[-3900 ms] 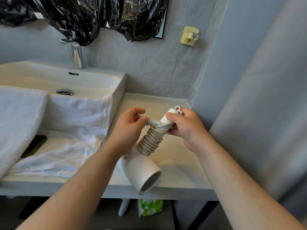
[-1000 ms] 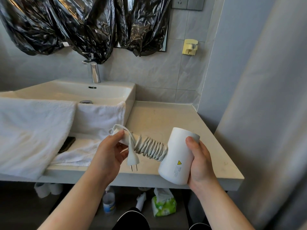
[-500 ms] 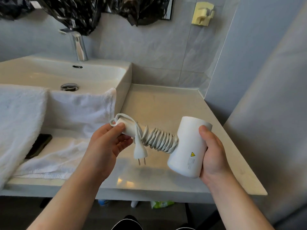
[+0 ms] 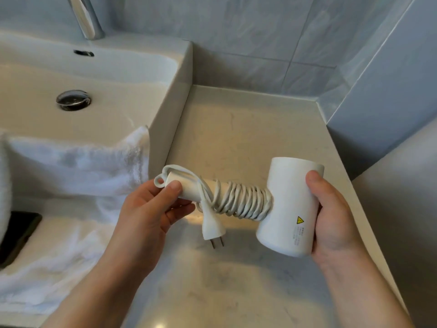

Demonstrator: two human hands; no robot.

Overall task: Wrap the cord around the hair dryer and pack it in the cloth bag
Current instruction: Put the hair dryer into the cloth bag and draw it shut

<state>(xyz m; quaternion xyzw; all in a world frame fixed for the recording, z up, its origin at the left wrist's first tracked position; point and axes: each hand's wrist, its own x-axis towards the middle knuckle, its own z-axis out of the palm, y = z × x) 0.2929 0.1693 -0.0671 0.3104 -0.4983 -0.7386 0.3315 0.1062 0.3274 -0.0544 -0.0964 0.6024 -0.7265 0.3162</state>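
Note:
A white hair dryer [image 4: 289,207] is held level above the counter, its handle pointing left. The cord [image 4: 241,201] is coiled in several tight turns around the handle. Its two-pin plug [image 4: 212,229] hangs down below the handle. My left hand [image 4: 146,209] grips the handle's end, beside a small hanging loop. My right hand [image 4: 335,216] wraps the round barrel, which carries a yellow warning sticker. No cloth bag is in view.
The beige stone counter [image 4: 236,138] lies under the dryer, ending at a grey wall on the right. A white basin [image 4: 94,74] with drain and tap stands to the left. White towels [image 4: 71,166] drape its front, and a dark phone [image 4: 16,235] lies at the far left.
The view has tilted down and closer to the counter. Compared with 3.9 s ago, the dryer now lies level, my left hand on the handle, my right on the barrel, the plug dangling free.

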